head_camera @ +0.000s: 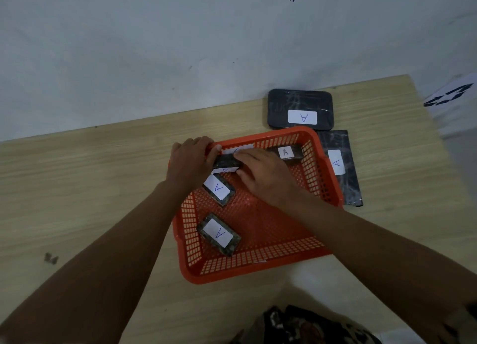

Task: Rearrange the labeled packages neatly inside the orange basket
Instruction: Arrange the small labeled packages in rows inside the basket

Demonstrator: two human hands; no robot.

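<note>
An orange mesh basket (327,178) sits on the wooden table. Inside it lie several small dark packages with white "A" labels: one near the front (219,234), one in the middle left (219,188), one at the far right wall (286,152). Both hands meet at the far left corner of the basket. My left hand (189,160) and my right hand (263,176) together grip another small dark package (225,161) with a white label. More labels show just behind it by the far wall.
Two larger dark flat packages with "A" labels lie on the table outside the basket: one behind it (300,108) by the wall, one at its right side (338,163). A white wall borders the table's far edge. Patterned cloth (304,325) shows at the bottom.
</note>
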